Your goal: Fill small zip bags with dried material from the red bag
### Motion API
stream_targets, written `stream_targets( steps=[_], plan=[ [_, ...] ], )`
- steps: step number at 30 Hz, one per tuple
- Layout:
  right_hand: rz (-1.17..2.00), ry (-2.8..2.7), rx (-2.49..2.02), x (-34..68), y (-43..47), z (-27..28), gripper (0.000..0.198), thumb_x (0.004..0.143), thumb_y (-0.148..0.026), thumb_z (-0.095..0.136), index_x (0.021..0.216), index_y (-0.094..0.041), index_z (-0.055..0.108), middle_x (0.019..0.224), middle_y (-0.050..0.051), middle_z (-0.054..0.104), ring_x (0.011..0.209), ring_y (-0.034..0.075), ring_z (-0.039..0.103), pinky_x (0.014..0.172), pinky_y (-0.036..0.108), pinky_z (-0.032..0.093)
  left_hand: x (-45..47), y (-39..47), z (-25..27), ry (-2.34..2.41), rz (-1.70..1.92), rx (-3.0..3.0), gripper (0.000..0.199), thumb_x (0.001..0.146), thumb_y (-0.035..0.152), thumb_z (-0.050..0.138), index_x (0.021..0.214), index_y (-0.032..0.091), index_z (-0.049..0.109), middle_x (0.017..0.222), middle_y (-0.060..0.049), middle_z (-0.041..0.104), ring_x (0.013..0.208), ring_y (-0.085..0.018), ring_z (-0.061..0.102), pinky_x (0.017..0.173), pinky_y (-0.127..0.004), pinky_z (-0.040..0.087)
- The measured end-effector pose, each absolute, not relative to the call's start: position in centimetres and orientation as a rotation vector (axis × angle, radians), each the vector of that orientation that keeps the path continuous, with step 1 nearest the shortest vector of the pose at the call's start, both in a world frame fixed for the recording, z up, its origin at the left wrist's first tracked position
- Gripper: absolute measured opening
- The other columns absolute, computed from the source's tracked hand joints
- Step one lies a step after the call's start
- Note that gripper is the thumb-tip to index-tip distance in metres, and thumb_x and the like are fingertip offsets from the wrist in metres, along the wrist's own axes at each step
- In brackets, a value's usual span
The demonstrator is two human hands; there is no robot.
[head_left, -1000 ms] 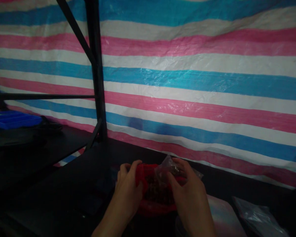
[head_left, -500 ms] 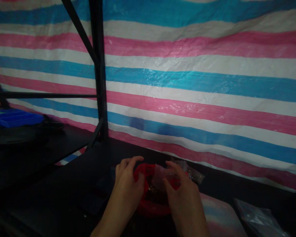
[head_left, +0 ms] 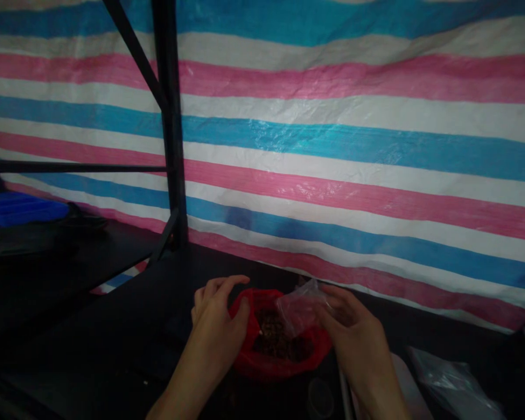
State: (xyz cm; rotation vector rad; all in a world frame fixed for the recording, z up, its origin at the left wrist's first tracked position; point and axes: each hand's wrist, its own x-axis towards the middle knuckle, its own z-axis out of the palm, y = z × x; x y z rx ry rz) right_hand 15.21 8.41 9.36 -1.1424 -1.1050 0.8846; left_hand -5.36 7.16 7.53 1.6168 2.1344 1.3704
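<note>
Red plastic bag (head_left: 262, 361) of dark pieces, left hand (head_left: 216, 332) pinching its near rim, right hand (head_left: 354, 338) gripping small clear bag (head_left: 300, 309) above, striped tarp (head_left: 332, 146) close behind, dark tabletop (head_left: 114, 338) open leftward.

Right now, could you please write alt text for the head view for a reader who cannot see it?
Two bare hands work at a red bag of small dark pieces on a dark table: the left hand grips its rim, while the right hand holds a small clear bag above it. Behind hangs a striped tarp in blue, white and pink.
</note>
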Motion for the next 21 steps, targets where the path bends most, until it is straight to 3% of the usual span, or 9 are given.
stream_targets(
  steps=[5, 7, 10, 13, 16, 19, 21],
  plan=[
    [0.779, -0.976, -1.28, 20.7, 8.4, 10.7, 0.063, 0.059, -0.049, 0.088, 0.112, -0.018, 0.073, 0.092, 0.007, 0.081, 0.079, 0.028, 0.077, 0.073, 0.038, 0.062, -6.5, 7.8, 7.0, 2.093, 1.373, 1.655, 0.04, 0.082, 0.039, 0.053, 0.112, 0.027, 0.077, 0.119, -0.013, 0.072, 0.121, -0.038, 0.062, 0.111, -0.063, 0.044],
    [0.645, -0.894, -1.402, 24.6, 8.3, 10.7, 0.067, 0.061, -0.048, 0.083, 0.119, -0.017, 0.07, 0.094, 0.009, 0.081, 0.078, 0.03, 0.077, 0.076, 0.042, 0.062, -6.4, 8.0, 7.0, 2.096, 1.396, 1.607, 0.043, 0.08, 0.042, 0.051, 0.112, 0.025, 0.077, 0.121, -0.015, 0.072, 0.122, -0.04, 0.061, 0.11, -0.065, 0.044],
    [0.382, -0.873, -1.815, 30.6, 8.0, 9.1, 0.06, 0.074, -0.044, 0.066, 0.125, -0.012, 0.07, 0.097, 0.018, 0.08, 0.081, 0.037, 0.078, 0.081, 0.05, 0.059, -5.6, 7.9, 7.5, 2.094, 1.408, 1.553, 0.048, 0.08, 0.044, 0.046, 0.11, 0.022, 0.076, 0.123, -0.019, 0.071, 0.125, -0.041, 0.059, 0.11, -0.066, 0.044],
    [0.08, -1.049, -2.232, 34.3, 7.7, 6.5, 0.055, 0.08, -0.036, 0.057, 0.125, -0.008, 0.074, 0.111, 0.029, 0.076, 0.106, 0.049, 0.072, 0.09, 0.058, 0.055, -4.8, 7.7, 7.8, 2.089, 1.384, 1.551, 0.049, 0.078, 0.043, 0.044, 0.109, 0.022, 0.076, 0.121, -0.02, 0.071, 0.125, -0.041, 0.06, 0.11, -0.066, 0.043],
    [-0.302, -1.19, -2.253, 34.6, 8.0, 5.4, 0.056, 0.084, -0.032, 0.055, 0.131, -0.008, 0.073, 0.127, 0.035, 0.068, 0.128, 0.054, 0.059, 0.09, 0.062, 0.052, -4.2, 7.6, 7.9, 2.099, 1.375, 1.55, 0.048, 0.079, 0.042, 0.043, 0.11, 0.023, 0.075, 0.122, -0.018, 0.071, 0.126, -0.041, 0.059, 0.108, -0.066, 0.044],
    [-0.204, -1.389, -2.018, 32.2, 9.6, 5.8, 0.049, 0.086, -0.027, 0.054, 0.126, -0.009, 0.075, 0.126, 0.031, 0.071, 0.127, 0.05, 0.06, 0.099, 0.062, 0.048, -3.7, 7.7, 8.0, 2.112, 1.362, 1.54, 0.05, 0.079, 0.042, 0.043, 0.11, 0.022, 0.075, 0.121, -0.019, 0.071, 0.124, -0.042, 0.059, 0.106, -0.065, 0.046],
    [-0.074, -1.525, -1.888, 29.9, 11.2, 5.9, 0.039, 0.087, -0.026, 0.056, 0.115, -0.016, 0.08, 0.117, 0.022, 0.078, 0.118, 0.042, 0.068, 0.103, 0.054, 0.047, -3.4, 7.7, 8.1, 2.117, 1.362, 1.53, 0.05, 0.078, 0.042, 0.043, 0.11, 0.021, 0.076, 0.122, -0.019, 0.071, 0.122, -0.042, 0.059, 0.106, -0.064, 0.045]
  ],
)
